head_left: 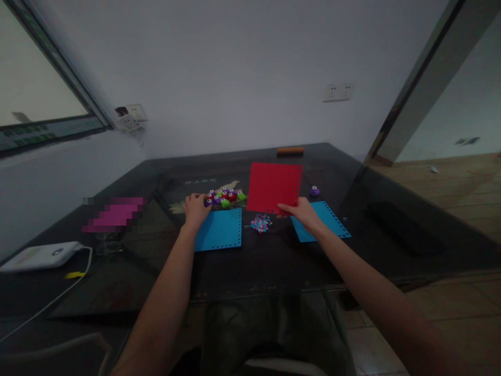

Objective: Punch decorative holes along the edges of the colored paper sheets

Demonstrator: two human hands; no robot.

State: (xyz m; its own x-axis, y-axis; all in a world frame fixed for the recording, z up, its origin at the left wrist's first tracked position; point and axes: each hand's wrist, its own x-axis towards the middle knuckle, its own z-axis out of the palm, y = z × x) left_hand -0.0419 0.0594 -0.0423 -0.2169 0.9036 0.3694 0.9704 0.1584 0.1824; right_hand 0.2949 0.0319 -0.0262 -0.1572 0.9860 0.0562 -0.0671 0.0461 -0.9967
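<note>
While gripping its edge, right hand (pixel 303 213) lifts red sheet (pixel 274 188).

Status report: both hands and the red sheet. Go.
Right hand pinches red sheet at its lower edge, tilted up. Left hand on the small punches. Paper bits lie between blue sheets.

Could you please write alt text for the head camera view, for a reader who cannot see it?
At a dark glass table, the right hand holds up a red punched-edge paper square, while the left hand touches a cluster of small colourful craft punches. Two blue punched paper sheets and scattered confetti lie between them.
</note>
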